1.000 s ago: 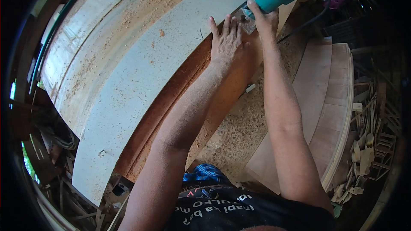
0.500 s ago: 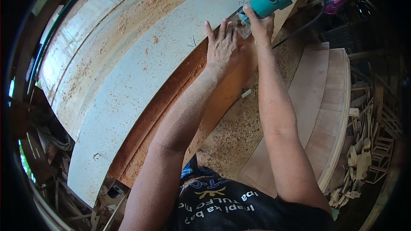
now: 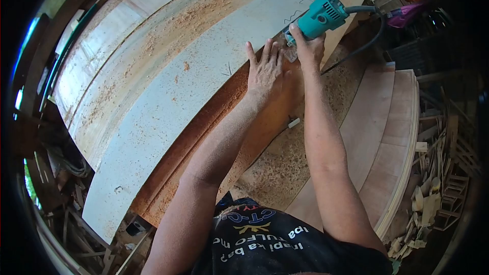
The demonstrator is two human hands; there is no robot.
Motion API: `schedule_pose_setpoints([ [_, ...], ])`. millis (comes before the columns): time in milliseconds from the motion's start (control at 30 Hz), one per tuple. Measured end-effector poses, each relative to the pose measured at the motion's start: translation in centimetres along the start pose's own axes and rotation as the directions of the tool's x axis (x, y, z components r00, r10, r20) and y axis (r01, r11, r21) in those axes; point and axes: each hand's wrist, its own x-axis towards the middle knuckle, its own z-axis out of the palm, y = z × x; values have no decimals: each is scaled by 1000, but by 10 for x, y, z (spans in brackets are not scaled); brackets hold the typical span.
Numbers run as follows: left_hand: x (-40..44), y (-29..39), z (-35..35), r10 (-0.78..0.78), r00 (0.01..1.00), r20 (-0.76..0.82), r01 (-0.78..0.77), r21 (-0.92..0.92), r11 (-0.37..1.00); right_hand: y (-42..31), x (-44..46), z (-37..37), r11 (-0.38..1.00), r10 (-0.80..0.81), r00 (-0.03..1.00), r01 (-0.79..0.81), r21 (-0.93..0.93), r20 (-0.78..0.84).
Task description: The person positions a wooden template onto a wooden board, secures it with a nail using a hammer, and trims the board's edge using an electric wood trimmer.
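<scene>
My right hand (image 3: pixel 310 48) is closed around the lower body of a teal trim router (image 3: pixel 320 16), tilted, with a clear guard (image 3: pixel 290 52) at its base. The router sits at the inner edge of a long curved pale template board (image 3: pixel 168 107). Its bit is hidden. My left hand (image 3: pixel 266 74), dusted with sawdust, lies with fingers spread across the template's edge and the reddish wood below it, just left of the router. Sawdust covers the reddish curved wood strip (image 3: pixel 191 145). Pencil marks (image 3: pixel 226 70) show on the template near my left fingers.
A black power cord (image 3: pixel 379 25) loops from the router to the right. Curved wooden panels (image 3: pixel 377 117) stand at the right, beside a heap of wood offcuts (image 3: pixel 428 193). Wood shavings (image 3: pixel 188 12) lie on the larger panel at the upper left.
The camera view has tilted up a little, so everything appears lower in the frame. Both hands and the router keep nearly the same place against the template.
</scene>
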Motion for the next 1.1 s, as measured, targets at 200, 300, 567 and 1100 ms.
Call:
schedule_pose_setpoints([
  [200, 8, 3, 8, -21, 1000, 7, 22, -48, 999, 3, 10, -1, 1000, -12, 1000, 12, 2, 19],
  [300, 12, 3, 9, -9, 1000, 3, 9, -34, 999, 3, 13, -1, 1000, -9, 1000, 9, -5, 12],
  [567, 22, 6, 14, -17, 998, 61, 19, -23, 1000, 11, 24, 0, 1000, -2, 1000, 2, -18, -5],
  [1100, 36, 10, 24, -11, 1000, 22, 11, 2, 1000, 17, 40, -2, 1000, 0, 1000, 0, 4, 16],
])
